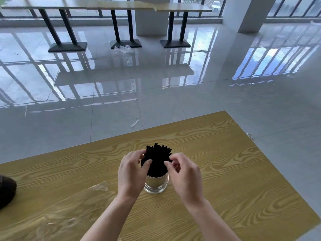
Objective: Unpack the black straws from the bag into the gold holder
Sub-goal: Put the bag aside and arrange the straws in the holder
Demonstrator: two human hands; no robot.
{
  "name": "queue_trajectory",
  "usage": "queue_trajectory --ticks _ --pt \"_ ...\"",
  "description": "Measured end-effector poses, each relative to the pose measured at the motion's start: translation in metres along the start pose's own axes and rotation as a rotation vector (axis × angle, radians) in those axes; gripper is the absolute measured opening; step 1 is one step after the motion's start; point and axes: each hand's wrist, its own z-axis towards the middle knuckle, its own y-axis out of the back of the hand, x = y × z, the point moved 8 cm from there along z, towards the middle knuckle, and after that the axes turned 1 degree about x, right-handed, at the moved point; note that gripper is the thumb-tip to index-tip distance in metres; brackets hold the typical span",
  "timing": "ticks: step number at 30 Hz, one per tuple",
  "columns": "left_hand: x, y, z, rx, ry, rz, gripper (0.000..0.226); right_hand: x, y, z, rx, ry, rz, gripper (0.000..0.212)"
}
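My left hand [132, 168] curls around the left side of the black straws [157, 158], thumb and fingers touching the bundle near the rim of the gold holder [156, 183]. My right hand [185, 173] pinches at the right side of the same bundle with its fingertips, loosely, more tidying than gripping. The straws stand upright in the holder, their tops fanned unevenly above the rim, just below the centre of the frame. The holder sits on the wood-grain desk [225, 162]. To the lower left, the clear bag [69, 206] lies flat on the desk and looks emptied. I judge the unpacking nearly done: the straws are in, and only straightening them remains. A dark object [7, 190] sits at the left edge; I cannot tell what it is.
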Motion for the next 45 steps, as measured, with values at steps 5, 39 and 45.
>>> queue_trajectory --ticks 5,39,45 --pt "-0.004 -0.008 0.016 0.001 -0.001 0.006 0.028 -0.041 -0.007 -0.004 0.12 -0.287 0.076 0.046" --pt "0.0 -0.008 0.014 0.028 0.046 -0.129 0.033 -0.002 0.007 0.07 -0.062 -0.093 0.263 0.003" --pt "-0.038 0.011 0.02 -0.007 -0.069 -0.208 0.033 0.047 0.034 0.096 -0.017 0.031 0.461 0.007"
